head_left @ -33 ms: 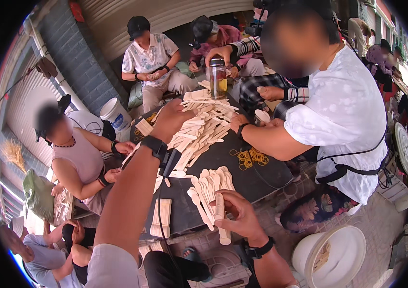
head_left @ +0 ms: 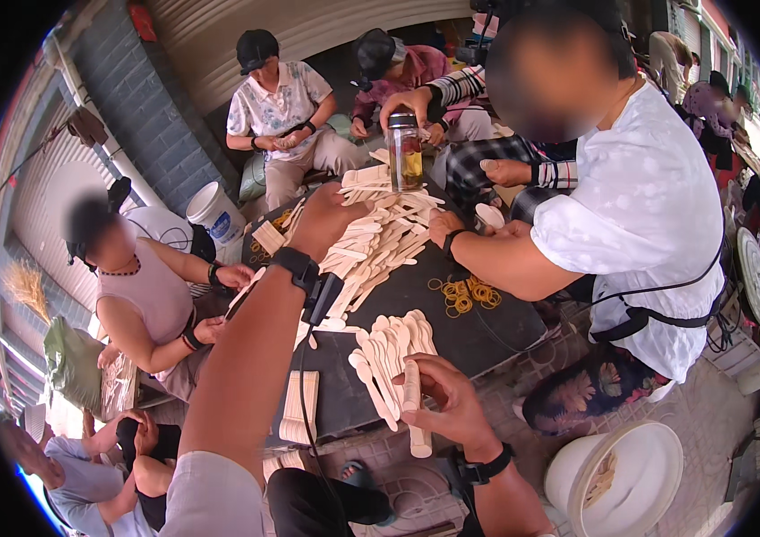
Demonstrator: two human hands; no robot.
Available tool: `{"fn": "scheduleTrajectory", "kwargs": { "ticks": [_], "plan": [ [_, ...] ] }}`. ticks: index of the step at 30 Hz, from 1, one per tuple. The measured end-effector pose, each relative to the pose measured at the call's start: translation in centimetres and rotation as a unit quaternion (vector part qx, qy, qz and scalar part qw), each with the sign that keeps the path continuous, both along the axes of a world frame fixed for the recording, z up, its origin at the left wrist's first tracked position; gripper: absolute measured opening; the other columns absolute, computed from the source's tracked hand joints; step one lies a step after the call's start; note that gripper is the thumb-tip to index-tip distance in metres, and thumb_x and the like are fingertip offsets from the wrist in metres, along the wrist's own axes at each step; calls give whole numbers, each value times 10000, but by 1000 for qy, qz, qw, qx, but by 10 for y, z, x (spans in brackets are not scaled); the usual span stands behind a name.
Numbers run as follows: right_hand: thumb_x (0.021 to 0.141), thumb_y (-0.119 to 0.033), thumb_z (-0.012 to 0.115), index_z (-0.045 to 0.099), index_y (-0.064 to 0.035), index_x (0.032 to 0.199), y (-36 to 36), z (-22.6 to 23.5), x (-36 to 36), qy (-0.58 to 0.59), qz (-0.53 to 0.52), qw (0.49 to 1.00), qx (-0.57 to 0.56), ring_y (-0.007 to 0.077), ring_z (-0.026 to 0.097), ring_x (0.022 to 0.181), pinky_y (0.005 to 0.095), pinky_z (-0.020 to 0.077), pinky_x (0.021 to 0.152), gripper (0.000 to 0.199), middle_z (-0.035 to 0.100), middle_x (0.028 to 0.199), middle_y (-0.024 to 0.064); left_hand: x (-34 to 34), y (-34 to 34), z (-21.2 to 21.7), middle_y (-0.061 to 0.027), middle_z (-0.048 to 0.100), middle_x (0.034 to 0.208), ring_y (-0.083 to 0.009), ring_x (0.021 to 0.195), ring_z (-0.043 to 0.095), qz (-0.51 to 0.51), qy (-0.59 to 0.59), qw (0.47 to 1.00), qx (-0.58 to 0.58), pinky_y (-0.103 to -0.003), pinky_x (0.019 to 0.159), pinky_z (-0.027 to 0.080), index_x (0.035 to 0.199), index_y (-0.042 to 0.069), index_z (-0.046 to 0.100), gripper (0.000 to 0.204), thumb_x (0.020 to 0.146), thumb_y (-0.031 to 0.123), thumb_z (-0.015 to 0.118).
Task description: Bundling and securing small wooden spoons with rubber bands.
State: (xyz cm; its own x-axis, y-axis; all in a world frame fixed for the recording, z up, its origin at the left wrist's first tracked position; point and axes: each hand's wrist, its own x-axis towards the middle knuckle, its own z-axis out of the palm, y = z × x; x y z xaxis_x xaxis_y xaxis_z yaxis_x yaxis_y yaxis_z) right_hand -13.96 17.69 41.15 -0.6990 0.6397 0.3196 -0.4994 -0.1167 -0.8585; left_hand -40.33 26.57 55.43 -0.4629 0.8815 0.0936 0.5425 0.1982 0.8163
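Note:
My left hand (head_left: 331, 222) reaches over the large heap of flat wooden sticks (head_left: 382, 231) in the middle of the dark table. Its fingers curl down at the heap's left side, and what they grip is hidden. At the near edge, my right hand (head_left: 448, 407) holds a narrow stack of wooden sticks (head_left: 412, 394) upright between thumb and fingers. Just beyond it lies a fanned pile of sticks with broad rounded ends (head_left: 387, 351). A neat bundle of sticks (head_left: 299, 404) lies left of that pile.
Yellow rubber bands (head_left: 464, 295) lie on the table (head_left: 496, 338). A co-worker's hand grips a lidded glass bottle (head_left: 405, 154) at the far side. Several people sit around. A white bucket (head_left: 568, 474) with sticks stands at lower right; another bucket (head_left: 215, 215) is beyond the table's left.
My left hand has shifted slightly to the right over the heap. The co-worker's bottle is a little lower. My right hand and its stack have hardly moved.

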Motion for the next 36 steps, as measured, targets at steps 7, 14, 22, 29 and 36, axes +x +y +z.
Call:
{"fn": "scheduleTrajectory", "kwargs": {
  "ticks": [7, 14, 22, 29, 36],
  "plan": [
    [642, -62, 788, 491, 59, 1194, 12, -3, 10, -48, 1, 999, -24, 214, 555, 1092, 324, 440, 945, 639, 451, 1240, 131, -38, 79, -77, -327, 550, 1106, -344, 1049, 571, 84, 64, 992, 66, -347, 895, 447, 1174, -233, 400, 960, 621, 455, 776],
    [622, -88, 799, 493, 63, 1193, 23, -10, 11, -30, -12, 997, -69, 224, 553, 1095, 329, 432, 952, 665, 440, 1248, 147, -22, 111, -107, -64, 641, 730, -117, 590, 571, -29, -137, 973, 182, -244, 532, 419, 856, -7, 599, 214, 750, 133, 719],
    [608, -46, 787, 496, 53, 1197, 19, -1, 12, -32, -15, 996, -78, 211, 550, 1092, 333, 454, 926, 665, 447, 1230, 123, -10, 52, -55, -46, 644, 812, -85, 617, 558, -54, -153, 974, 161, -209, 516, 391, 973, 35, 577, 315, 725, 173, 713],
    [646, -132, 770, 489, 50, 1221, 19, -5, 13, 12, -27, 996, -85, 200, 561, 1070, 315, 434, 910, 665, 468, 1211, 115, 17, -58, -13, -86, 632, 1000, -153, 862, 600, -128, -124, 950, 257, -283, 751, 473, 1113, 17, 562, 394, 769, 165, 685],
    [665, -247, 742, 487, 58, 1229, 23, 0, 5, -6, -76, 994, -82, 176, 577, 995, 291, 430, 885, 690, 594, 1110, 159, 68, -197, -21, -129, 633, 1009, -199, 955, 599, -97, -134, 947, 276, -321, 851, 467, 1216, -46, 459, 644, 727, 228, 775]
  ]
}}
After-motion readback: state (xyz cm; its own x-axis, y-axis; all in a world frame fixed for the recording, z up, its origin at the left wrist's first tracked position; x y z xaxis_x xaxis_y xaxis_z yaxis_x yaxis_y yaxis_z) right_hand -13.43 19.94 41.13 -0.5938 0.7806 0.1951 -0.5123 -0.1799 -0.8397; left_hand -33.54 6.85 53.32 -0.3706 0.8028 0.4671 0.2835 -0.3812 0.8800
